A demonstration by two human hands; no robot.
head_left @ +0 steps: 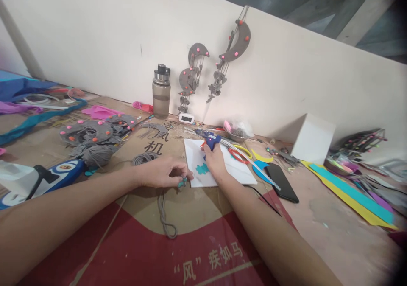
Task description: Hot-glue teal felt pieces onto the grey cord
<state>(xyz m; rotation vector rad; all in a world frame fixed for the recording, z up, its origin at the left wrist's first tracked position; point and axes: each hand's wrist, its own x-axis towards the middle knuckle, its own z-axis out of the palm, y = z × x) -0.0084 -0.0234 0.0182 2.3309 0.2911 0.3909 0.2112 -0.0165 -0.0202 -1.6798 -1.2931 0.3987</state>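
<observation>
My right hand [214, 161] is wrapped round a blue hot glue gun [212, 140], above a white board [241, 173]. A clear glue stick [267, 175] lies to the right of the gun. Small teal cut-out pieces [202, 169] rest on the board beside that hand. My left hand [163, 172] pinches a small teal piece [182, 183] at the board's left edge. Grey cord [165, 218] hangs or lies in a loop below the left fingers, and a coil of grey cord [144, 158] sits behind the hand.
A bottle [161, 97] and small digital clock [186, 118] stand by the wall. Grey moon hangings [238, 44] hang there. A black phone [281, 183] lies right of the board. Grey felt crescents with pompoms [85, 132] lie left; teal and yellow felt strips [352, 192] lie right.
</observation>
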